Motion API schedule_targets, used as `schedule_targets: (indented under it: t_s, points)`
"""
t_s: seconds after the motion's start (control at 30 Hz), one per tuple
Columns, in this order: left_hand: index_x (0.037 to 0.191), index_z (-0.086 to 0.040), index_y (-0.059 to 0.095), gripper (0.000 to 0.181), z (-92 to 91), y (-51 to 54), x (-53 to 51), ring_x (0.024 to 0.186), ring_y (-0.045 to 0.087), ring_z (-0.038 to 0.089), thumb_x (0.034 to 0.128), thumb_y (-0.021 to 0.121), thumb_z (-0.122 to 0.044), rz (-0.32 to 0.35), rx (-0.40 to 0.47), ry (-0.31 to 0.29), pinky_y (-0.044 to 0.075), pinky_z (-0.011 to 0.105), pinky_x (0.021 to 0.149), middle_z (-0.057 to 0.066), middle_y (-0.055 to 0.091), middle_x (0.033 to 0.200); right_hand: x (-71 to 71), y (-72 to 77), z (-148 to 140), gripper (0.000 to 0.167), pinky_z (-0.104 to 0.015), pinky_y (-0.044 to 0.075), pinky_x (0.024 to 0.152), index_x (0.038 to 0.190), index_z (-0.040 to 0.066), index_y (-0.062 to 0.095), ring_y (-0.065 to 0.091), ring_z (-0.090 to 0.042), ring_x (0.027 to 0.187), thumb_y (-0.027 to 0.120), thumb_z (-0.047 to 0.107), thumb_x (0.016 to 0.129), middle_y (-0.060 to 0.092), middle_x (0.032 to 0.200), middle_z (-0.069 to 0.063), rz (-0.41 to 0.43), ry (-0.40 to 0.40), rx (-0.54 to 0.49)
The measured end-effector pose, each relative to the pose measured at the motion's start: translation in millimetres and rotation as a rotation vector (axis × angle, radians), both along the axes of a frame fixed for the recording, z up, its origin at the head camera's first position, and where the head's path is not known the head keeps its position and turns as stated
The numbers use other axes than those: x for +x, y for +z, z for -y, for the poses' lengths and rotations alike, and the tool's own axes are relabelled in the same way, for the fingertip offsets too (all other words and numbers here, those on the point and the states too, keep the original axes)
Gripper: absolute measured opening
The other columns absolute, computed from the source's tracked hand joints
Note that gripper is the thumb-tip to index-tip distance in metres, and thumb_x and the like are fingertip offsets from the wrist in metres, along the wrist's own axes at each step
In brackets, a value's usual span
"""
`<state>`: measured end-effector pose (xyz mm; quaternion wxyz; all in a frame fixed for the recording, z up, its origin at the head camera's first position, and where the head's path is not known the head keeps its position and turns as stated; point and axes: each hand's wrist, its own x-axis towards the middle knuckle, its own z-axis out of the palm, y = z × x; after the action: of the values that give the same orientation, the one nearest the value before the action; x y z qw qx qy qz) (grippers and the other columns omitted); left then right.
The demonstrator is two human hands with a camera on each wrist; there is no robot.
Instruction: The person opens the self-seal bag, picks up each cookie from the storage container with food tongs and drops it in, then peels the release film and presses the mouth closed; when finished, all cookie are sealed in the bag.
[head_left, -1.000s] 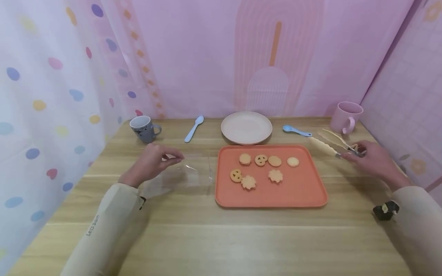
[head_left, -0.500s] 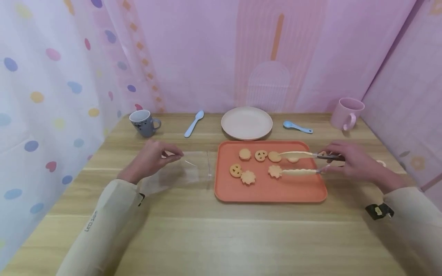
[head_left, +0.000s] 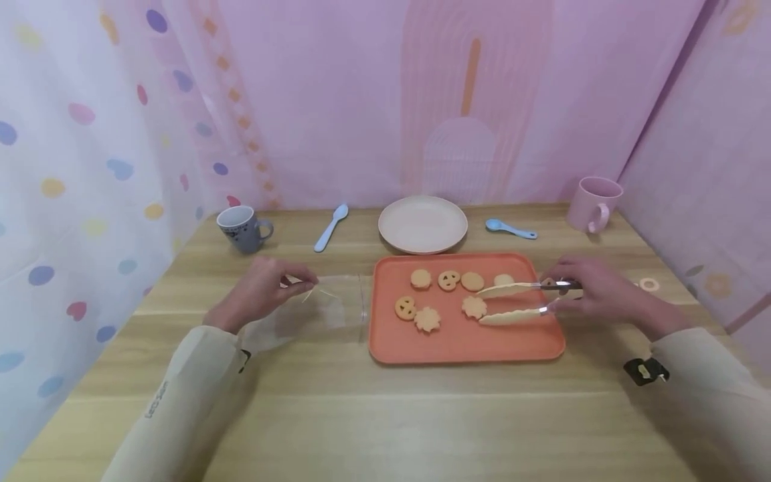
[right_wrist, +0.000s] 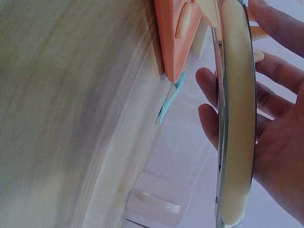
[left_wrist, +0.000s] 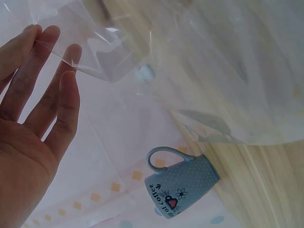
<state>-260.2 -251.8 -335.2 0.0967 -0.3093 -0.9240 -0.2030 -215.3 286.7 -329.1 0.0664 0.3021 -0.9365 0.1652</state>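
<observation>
Head view: scalloped cookie [head_left: 474, 308] on orange tray [head_left: 464, 346], parted tongs [head_left: 508, 290] at its edge

Tongs are gripped by the right hand [head_left: 593, 288]; a clear bag [head_left: 331, 316] is pinched by the left hand [head_left: 263, 289]. Pick-up seems in hand; squeezing is probably needed.

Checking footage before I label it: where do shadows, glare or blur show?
Head view: soft shadows beneath both sleeves, thin glints on the bag; left wrist view: glare streaks on the bag, though lettering on the grey mug reads; right wrist view: pink mug hazy, table looks soft.
</observation>
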Motion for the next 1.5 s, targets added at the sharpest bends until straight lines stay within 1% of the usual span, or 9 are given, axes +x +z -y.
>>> schedule_targets:
  t_s: [0.13,0.33,0.5,0.7,0.87,1.0,1.17,1.27,1.5]
  points:
    - [0.094,-0.010,0.080,0.009,-0.4,-0.4,2.8,0.086,0.076,0.018,0.0862,0.077,-0.007,0.004,0.000,0.002,0.061,0.029,0.071,0.002,0.080,0.093,-1.5,-2.0,1,0.031,-0.025,0.051,0.069,0.106,0.012,0.074,0.058,-0.006,0.080,0.085,0.023,0.078,0.066,0.094,0.004,0.020,0.024,-0.008]
    - [0.096,-0.011,0.080,0.009,-1.8,1.0,1.9,0.088,0.075,0.016,0.0873,0.076,-0.009,0.011,-0.009,0.010,0.061,0.031,0.072,0.001,0.080,0.094,-2.8,0.9,1,0.031,-0.025,0.050,0.070,0.106,0.013,0.075,0.058,-0.007,0.080,0.085,0.025,0.079,0.067,0.095,0.003,0.053,0.012,-0.013]
    - [0.095,-0.011,0.080,0.009,-3.1,3.4,0.9,0.086,0.076,0.016,0.0870,0.076,-0.008,-0.008,0.003,0.000,0.060,0.029,0.070,0.001,0.080,0.093,-4.6,3.3,1,0.029,-0.024,0.049,0.069,0.104,0.014,0.075,0.057,-0.008,0.079,0.085,0.025,0.079,0.068,0.092,0.004,0.069,-0.005,-0.027]
    - [0.095,-0.010,0.080,0.009,-4.2,1.3,2.1,0.087,0.076,0.018,0.0880,0.075,-0.006,0.000,0.027,0.000,0.060,0.029,0.071,0.002,0.080,0.094,-4.1,1.2,3,0.027,-0.021,0.048,0.065,0.100,0.015,0.077,0.055,-0.005,0.074,0.087,0.024,0.076,0.069,0.086,0.004,0.018,0.017,-0.065]
    - [0.097,-0.010,0.080,0.010,-4.2,2.3,3.1,0.089,0.076,0.019,0.0885,0.074,-0.006,0.014,0.016,0.013,0.061,0.033,0.073,0.002,0.080,0.095,-3.0,7.0,11,0.026,-0.021,0.047,0.064,0.098,0.017,0.077,0.056,-0.004,0.073,0.087,0.026,0.076,0.069,0.085,0.005,0.001,0.012,-0.061]
    - [0.097,-0.008,0.080,0.010,-2.7,2.6,5.1,0.090,0.076,0.020,0.0888,0.074,-0.006,0.025,0.009,0.011,0.061,0.035,0.074,0.003,0.080,0.096,-3.3,13.9,25,0.027,-0.021,0.046,0.065,0.100,0.018,0.077,0.056,-0.005,0.074,0.086,0.031,0.078,0.070,0.086,0.006,0.019,0.010,-0.053]
    - [0.097,-0.008,0.080,0.011,-1.4,5.2,2.4,0.089,0.075,0.020,0.0877,0.075,-0.005,0.004,0.021,0.013,0.061,0.035,0.073,0.004,0.080,0.096,-15.8,18.9,53,0.023,-0.020,0.043,0.062,0.098,0.017,0.077,0.053,-0.009,0.070,0.085,0.028,0.079,0.065,0.081,0.006,-0.010,0.096,-0.109]
    - [0.097,-0.010,0.080,0.011,-2.0,2.9,1.1,0.089,0.075,0.018,0.0877,0.075,-0.007,0.012,0.013,0.014,0.060,0.033,0.073,0.002,0.080,0.096,-23.7,18.8,71,0.025,-0.021,0.045,0.063,0.099,0.015,0.078,0.055,-0.010,0.071,0.085,0.026,0.079,0.067,0.083,0.004,-0.011,0.139,-0.138]
    - [0.097,-0.009,0.079,0.010,-6.0,-0.6,3.1,0.089,0.075,0.018,0.0891,0.074,-0.007,0.050,0.036,0.008,0.060,0.032,0.073,0.003,0.080,0.096,-33.7,21.4,116,0.029,-0.025,0.042,0.064,0.099,0.015,0.077,0.051,-0.014,0.072,0.087,0.032,0.078,0.065,0.082,-0.003,0.049,0.158,-0.128]
